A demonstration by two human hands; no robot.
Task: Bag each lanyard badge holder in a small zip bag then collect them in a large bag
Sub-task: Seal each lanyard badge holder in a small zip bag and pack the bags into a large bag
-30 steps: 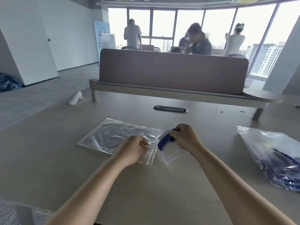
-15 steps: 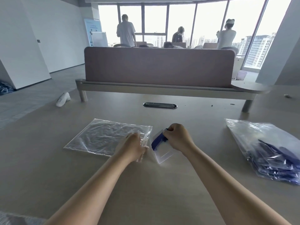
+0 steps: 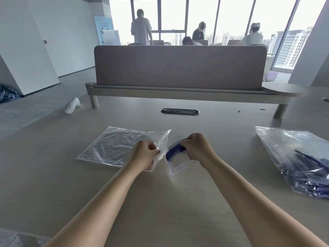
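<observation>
A clear zip bag (image 3: 119,145) lies flat on the table, left of centre. My left hand (image 3: 145,154) pinches its right-hand mouth edge and lifts that edge off the table. My right hand (image 3: 195,147) grips a badge holder (image 3: 177,160), a clear sleeve with a folded blue lanyard at its top, held just right of the bag's mouth. A second clear bag (image 3: 300,161) with several blue lanyard badge holders inside lies at the right.
A brown divider panel (image 3: 179,66) stands across the back of the table (image 3: 160,202). A black cable slot (image 3: 179,111) sits in the table middle. A white handheld device (image 3: 72,106) lies at the far left edge. People stand by the windows beyond.
My left hand has raised the bag's mouth edge higher off the table. The badge holder in my right hand stays close beside the opening. My head has tilted, shifting the view.
</observation>
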